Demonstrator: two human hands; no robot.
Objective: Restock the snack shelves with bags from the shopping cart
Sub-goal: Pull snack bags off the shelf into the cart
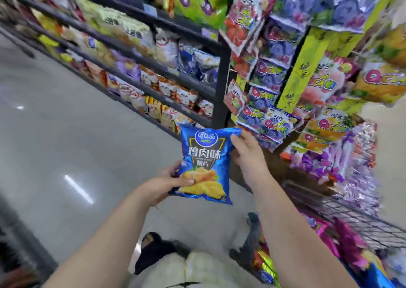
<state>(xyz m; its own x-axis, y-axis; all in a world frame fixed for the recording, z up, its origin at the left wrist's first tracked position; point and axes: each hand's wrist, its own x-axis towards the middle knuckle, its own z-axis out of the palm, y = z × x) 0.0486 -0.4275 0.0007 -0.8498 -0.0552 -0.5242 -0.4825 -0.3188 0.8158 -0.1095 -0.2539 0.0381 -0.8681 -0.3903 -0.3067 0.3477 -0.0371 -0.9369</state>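
Both grips clamped on the blue chip bag point(204, 162), mid-aisle
Left hand point(167, 184) pinches its 7 o'clock corner, right hand point(248, 153) its 2 o'clock edge; swinging toward the snack shelves point(222, 78) at 11 o'clock could snag the hanging candy packs point(270, 120).

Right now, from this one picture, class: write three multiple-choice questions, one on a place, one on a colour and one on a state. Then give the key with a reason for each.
1. Where is the shopping cart?
A. at the person's right
B. far down the aisle at the left
C. on a top shelf

2. What colour is the held chip bag?
A. red
B. blue
C. white

3. How is the chip bag held?
A. by one hand alone
B. it lies on the floor
C. by both hands

Key:
1 A, its wire wall shows at the lower right.
2 B, its foil is blue.
3 C, the left hand grips its lower left and the right hand its upper right corner.
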